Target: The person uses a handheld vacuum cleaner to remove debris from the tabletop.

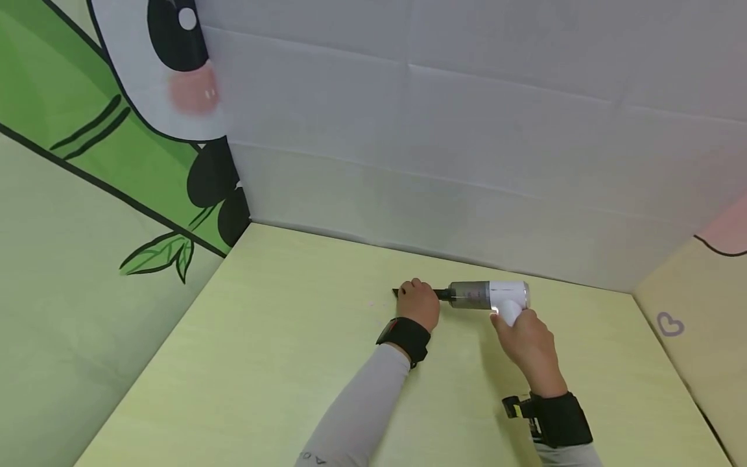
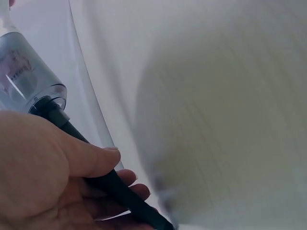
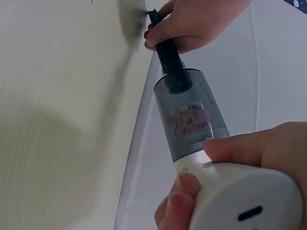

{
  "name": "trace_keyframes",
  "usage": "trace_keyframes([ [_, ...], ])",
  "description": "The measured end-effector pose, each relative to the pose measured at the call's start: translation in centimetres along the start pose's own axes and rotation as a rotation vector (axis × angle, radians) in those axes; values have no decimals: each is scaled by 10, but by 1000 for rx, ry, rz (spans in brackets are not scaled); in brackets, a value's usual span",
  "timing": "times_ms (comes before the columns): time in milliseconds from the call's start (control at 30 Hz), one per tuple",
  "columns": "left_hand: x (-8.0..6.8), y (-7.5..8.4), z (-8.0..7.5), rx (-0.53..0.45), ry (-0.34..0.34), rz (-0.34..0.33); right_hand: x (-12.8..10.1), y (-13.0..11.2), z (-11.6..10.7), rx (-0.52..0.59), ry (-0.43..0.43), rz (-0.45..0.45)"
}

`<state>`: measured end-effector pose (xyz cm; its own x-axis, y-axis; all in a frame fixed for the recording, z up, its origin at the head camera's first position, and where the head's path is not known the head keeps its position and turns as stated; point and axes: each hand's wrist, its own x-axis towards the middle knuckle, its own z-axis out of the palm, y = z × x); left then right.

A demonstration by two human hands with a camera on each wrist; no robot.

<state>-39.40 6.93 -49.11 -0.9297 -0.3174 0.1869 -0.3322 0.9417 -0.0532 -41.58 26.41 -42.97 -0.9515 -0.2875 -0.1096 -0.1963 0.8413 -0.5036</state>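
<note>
The right hand (image 1: 531, 344) is wrapping its fingers round the handle of a white handheld vacuum (image 1: 509, 293), whose smoky clear canister (image 1: 469, 295) is reaching out to that hand's left. The left hand (image 1: 418, 305) is clamping thumb and fingers on the black nozzle (image 3: 169, 56); the tip is poking out past its fingers, and the table (image 1: 292, 363) is lying beneath both hands.

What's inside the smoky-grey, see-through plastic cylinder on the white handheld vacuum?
The cylinder holds pinkish irregular pieces, too unclear to identify, and a black tubular fitting. Anything behind them is covered.
</note>
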Motion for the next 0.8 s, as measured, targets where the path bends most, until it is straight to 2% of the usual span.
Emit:
trace_keyframes([
  [233,-23,-10,-17,-26,13,43,-17,0,5,10,-10,12],
  [367,-34,-13,-27,-48,-28,44,-26,-1,6,15,-12,1],
  [500,-51,-23,-30,-52,-45,70,-47,-7,15,16,1,20],
  [667,-75,-36,-32,-42,-3,106,-75,-15,23,9,14,46],
  [800,-96,-47,-34,-19,61,134,-99,-22,30,4,20,64],
])
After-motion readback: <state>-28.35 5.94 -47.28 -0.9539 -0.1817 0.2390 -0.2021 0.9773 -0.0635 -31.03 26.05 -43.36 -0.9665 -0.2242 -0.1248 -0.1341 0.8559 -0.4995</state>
